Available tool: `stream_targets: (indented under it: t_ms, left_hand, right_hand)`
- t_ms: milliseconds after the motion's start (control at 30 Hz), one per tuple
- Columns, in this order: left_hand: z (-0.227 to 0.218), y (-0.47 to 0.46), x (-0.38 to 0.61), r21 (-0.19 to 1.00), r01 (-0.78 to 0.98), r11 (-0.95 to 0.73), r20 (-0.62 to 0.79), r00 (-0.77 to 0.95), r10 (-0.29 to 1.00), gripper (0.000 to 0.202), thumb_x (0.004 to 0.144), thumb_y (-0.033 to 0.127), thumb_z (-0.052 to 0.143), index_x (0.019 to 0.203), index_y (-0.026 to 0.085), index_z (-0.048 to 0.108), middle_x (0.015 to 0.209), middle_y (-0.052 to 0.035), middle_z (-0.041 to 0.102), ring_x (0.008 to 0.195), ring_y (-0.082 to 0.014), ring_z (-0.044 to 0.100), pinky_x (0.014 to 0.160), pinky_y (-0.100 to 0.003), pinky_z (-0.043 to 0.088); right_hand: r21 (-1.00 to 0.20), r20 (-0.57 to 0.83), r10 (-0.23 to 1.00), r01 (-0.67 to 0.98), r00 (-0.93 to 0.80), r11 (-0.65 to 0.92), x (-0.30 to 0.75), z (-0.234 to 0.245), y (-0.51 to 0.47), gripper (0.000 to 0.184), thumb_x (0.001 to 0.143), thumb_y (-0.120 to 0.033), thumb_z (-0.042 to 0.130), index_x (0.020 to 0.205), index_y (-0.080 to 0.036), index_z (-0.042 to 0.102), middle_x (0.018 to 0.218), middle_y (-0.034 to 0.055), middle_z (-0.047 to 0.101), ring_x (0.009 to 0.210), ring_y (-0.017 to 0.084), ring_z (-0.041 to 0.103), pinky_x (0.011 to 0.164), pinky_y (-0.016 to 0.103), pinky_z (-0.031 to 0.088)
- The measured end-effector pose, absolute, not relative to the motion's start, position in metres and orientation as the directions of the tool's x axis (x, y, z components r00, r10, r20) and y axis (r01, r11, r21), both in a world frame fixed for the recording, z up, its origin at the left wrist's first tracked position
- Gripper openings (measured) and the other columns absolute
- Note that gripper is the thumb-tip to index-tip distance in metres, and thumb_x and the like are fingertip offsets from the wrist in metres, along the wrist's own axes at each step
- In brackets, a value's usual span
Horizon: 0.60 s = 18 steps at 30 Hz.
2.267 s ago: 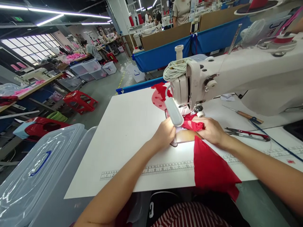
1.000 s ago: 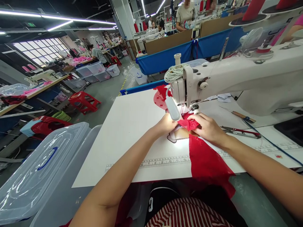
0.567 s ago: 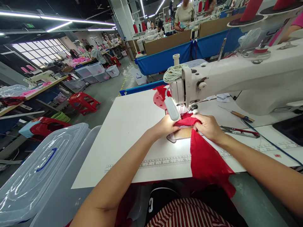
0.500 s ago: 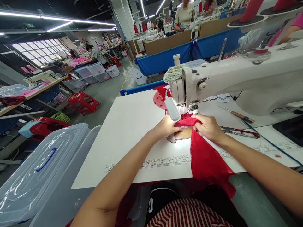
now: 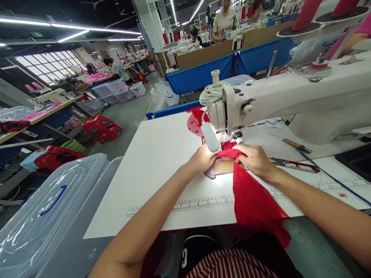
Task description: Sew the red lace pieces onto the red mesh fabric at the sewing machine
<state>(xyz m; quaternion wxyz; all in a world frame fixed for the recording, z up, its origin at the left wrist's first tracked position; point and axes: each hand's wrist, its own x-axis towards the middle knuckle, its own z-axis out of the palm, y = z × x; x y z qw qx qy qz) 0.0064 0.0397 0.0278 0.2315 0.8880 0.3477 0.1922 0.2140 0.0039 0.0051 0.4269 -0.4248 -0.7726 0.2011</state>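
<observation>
A strip of red fabric [image 5: 255, 197] runs from under the head of a white sewing machine [image 5: 272, 96], then hangs over the table's front edge. My right hand [image 5: 255, 160] pinches the fabric just right of the needle area. On the left side, my left hand [image 5: 203, 158] grips the same fabric, its fingertips partly hidden behind the small lamp [image 5: 210, 137]. Between the hands the cloth is stretched in a narrow band. Behind the lamp lies more red fabric with a dotted sheer part [image 5: 194, 122]. The needle itself is hidden.
Scissors [image 5: 295, 165] and a wooden-handled awl [image 5: 291, 143] lie right of my right hand. A printed ruler [image 5: 199, 204] runs along the white table [image 5: 150, 162]. A lidded plastic bin [image 5: 55, 204] stands at the left. Red thread cones [image 5: 307, 15] rise at upper right.
My left thumb and fingers have drawn closer together at the fabric. My right hand stays on the cloth, shifted slightly. The whole view has tilted a little.
</observation>
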Motion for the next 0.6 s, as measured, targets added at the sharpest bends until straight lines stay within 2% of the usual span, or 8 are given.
stream_targets:
  t_ms: [200,433,600]
  left_hand:
    - [0.0297,0.0482,0.0057,0.616,0.532,-0.581,0.117,0.667,0.735,0.019,0.083,0.008,0.042,0.069,0.019,0.049,0.073,-0.0004,0.054,0.071,-0.0156,0.052,0.067,-0.028,0.046]
    - [0.0322,0.0498,0.0058,0.626,0.539,-0.563,0.099,0.661,0.743,0.020,0.086,0.007,0.041,0.074,0.017,0.053,0.077,-0.0011,0.057,0.075,-0.0158,0.054,0.069,-0.028,0.046]
    - [0.0308,0.0462,0.0069,0.586,0.536,-0.608,0.113,0.689,0.716,0.012,0.084,0.022,0.063,0.075,0.017,0.056,0.079,-0.0007,0.059,0.077,-0.0166,0.056,0.070,-0.027,0.047]
  right_hand:
    - [-0.674,0.497,0.827,0.484,-0.261,0.558,0.2137,0.0018,0.0058,0.020,0.085,-0.024,0.045,0.067,-0.023,0.052,0.059,-0.0004,0.061,0.051,0.015,0.060,0.051,0.024,0.043]
    - [-0.667,0.526,0.815,0.476,-0.244,0.573,0.2140,0.0000,0.0055,0.018,0.086,-0.022,0.045,0.070,-0.022,0.054,0.060,-0.0011,0.060,0.049,0.014,0.059,0.051,0.023,0.044]
    - [-0.656,0.538,0.799,0.463,-0.268,0.597,0.2138,-0.0010,0.0056,0.018,0.088,-0.021,0.045,0.073,-0.022,0.056,0.061,-0.0011,0.060,0.051,0.014,0.059,0.052,0.022,0.044]
